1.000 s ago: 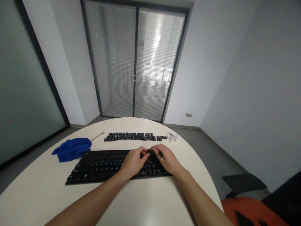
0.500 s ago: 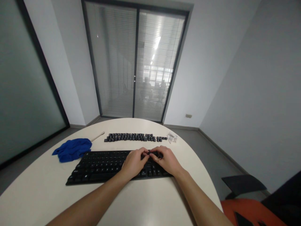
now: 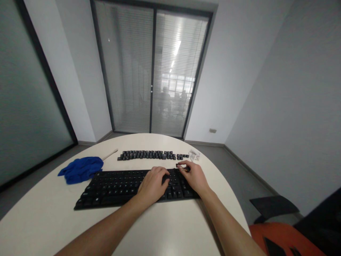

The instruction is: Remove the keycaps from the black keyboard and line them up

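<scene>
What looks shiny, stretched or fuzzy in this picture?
Head view: white light streaks shine in the glass doors; head view: their dark frame narrows toward the floor, as if stretched; head view: the small dark piece pinched in the right hand is too unclear to name.

Two bare hands with slender fingers, narrow uncovered wrists, and bare forearms broadening away from them.

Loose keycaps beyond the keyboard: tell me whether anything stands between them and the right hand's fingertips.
Nothing visible does: a strip of tabletop separates the right hand, a small dark piece at its fingertips, from the loose keycaps. The whitish packet lies off to their right.
</scene>
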The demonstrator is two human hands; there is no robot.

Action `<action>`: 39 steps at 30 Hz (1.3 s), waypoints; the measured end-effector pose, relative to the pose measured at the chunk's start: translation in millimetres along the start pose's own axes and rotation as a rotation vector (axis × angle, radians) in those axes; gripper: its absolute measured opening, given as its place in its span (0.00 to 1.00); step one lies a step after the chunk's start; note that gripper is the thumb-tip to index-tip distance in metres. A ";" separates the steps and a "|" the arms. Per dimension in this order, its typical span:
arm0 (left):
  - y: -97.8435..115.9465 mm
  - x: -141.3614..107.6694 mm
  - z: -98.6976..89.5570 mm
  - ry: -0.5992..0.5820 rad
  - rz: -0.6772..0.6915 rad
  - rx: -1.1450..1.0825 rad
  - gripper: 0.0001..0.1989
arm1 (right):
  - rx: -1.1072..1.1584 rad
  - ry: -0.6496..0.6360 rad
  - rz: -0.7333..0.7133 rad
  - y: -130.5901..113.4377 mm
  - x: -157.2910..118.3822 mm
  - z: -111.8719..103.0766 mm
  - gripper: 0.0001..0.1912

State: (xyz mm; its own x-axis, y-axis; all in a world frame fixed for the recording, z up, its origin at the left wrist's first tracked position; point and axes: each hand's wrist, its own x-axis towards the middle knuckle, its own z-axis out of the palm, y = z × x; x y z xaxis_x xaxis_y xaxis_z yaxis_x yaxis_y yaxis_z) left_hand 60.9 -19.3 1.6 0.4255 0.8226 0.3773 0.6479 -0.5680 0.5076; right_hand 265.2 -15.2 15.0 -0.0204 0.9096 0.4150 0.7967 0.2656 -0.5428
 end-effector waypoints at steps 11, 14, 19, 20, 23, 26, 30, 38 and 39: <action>-2.2 -1.8 3.8 -0.036 -0.013 0.069 0.12 | -0.226 0.042 0.429 47.7 9.5 -6.7 0.18; 0.0 -1.2 1.9 -0.044 -0.007 0.081 0.13 | -0.238 0.004 0.466 52.6 12.5 -4.0 0.17; 0.4 -1.4 0.8 -0.045 0.018 0.060 0.12 | -0.285 -0.039 0.476 54.7 27.3 -5.0 0.16; 0.1 -1.5 0.9 -0.046 0.020 0.057 0.12 | -0.301 -0.048 0.479 54.9 31.3 -5.7 0.16; -0.9 -1.7 1.2 -0.047 0.020 0.062 0.12 | -0.349 -0.073 0.486 55.7 43.1 -6.7 0.14; -1.2 -1.8 1.7 -0.045 0.020 0.069 0.12 | -0.386 -0.097 0.498 56.9 52.3 -5.2 0.14; -1.0 -2.1 2.1 -0.048 0.012 0.087 0.13 | -0.409 -0.125 0.509 58.3 59.6 -0.1 0.15; -0.4 -1.6 0.2 -0.064 0.019 0.117 0.13 | -0.412 -0.135 0.527 56.7 66.8 7.3 0.17; -0.6 -1.5 0.2 -0.064 0.019 0.115 0.13 | -0.413 -0.134 0.532 56.3 67.2 7.4 0.17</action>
State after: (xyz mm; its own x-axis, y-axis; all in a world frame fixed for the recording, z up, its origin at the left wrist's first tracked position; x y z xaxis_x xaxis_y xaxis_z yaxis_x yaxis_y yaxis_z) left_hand 60.1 -20.2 0.6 0.4756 0.8136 0.3344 0.7059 -0.5798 0.4068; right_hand 304.3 63.2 6.9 0.3846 0.9211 0.0608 0.8832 -0.3481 -0.3142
